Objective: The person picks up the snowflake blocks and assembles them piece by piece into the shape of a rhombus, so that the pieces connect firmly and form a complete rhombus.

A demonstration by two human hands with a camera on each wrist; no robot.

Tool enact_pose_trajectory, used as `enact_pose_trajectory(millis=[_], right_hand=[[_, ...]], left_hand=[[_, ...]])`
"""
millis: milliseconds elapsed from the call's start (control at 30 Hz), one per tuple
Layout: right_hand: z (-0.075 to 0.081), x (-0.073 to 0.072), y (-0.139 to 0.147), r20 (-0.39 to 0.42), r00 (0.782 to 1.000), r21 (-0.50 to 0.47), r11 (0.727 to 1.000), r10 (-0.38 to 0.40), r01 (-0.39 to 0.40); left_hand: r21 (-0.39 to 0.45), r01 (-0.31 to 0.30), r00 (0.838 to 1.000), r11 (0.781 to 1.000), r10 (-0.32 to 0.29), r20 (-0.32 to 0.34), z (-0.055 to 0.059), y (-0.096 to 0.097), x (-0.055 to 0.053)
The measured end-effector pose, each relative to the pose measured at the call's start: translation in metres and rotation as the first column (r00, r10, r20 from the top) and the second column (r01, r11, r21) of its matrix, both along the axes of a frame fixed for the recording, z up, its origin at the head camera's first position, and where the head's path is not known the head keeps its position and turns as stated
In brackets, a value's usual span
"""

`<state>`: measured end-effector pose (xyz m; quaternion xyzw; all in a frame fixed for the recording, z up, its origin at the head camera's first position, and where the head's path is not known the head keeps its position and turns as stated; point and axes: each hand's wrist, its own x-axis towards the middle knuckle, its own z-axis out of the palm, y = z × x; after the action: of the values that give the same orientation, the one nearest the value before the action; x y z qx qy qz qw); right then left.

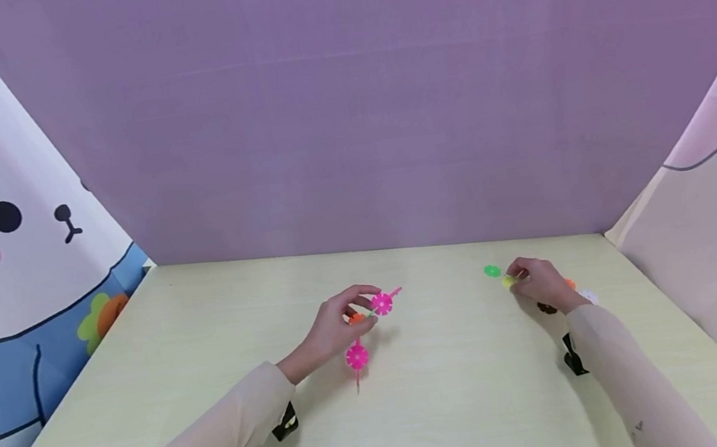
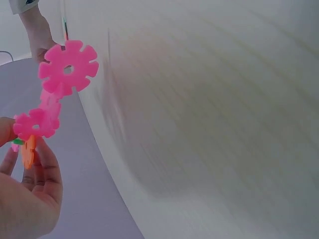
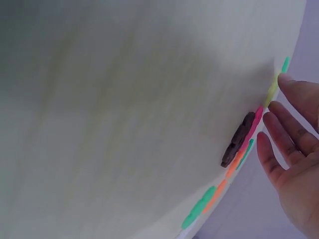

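Note:
Linked flower-shaped plastic discs hang from my left hand (image 1: 339,323), which pinches them above the table by an orange disc (image 2: 28,152). Pink discs make up most of this piece: a large one (image 2: 69,67) faces the left wrist view, and another pink disc (image 1: 382,303) stands at the fingertips. A bit of green shows between the fingers. Over at the right, my right hand (image 1: 541,283) reaches down with thumb and forefinger at opposite edges of a yellow disc (image 1: 508,281). That disc lies flat on the table; the fingers look spread, not closed round it.
A green disc (image 1: 491,271) lies just beyond the yellow one. Near the right wrist are a dark brown disc (image 1: 547,308), an orange disc (image 1: 570,284) and a white disc (image 1: 589,296). A purple panel (image 1: 356,115) rises behind the pale table (image 1: 442,412).

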<state>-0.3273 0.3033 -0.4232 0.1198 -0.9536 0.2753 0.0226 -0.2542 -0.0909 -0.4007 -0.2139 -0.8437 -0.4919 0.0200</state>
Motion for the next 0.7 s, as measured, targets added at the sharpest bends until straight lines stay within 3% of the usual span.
enact_pose_trajectory(millis=[367, 700], right_hand=[[-0.003, 0.012, -0.006, 0.0, 1.0, 0.015, 1.0, -0.022, 0.022], [-0.004, 0.024, -0.011, -0.069, 0.997, 0.002, 0.999, -0.044, 0.044]], left_hand=[[0.003, 0.027, 0.999, 1.0, -0.027, -0.04, -0.003, -0.005, 0.006], [0.002, 0.032, 1.0, 1.0, -0.032, 0.001, -0.004, -0.009, 0.011]])
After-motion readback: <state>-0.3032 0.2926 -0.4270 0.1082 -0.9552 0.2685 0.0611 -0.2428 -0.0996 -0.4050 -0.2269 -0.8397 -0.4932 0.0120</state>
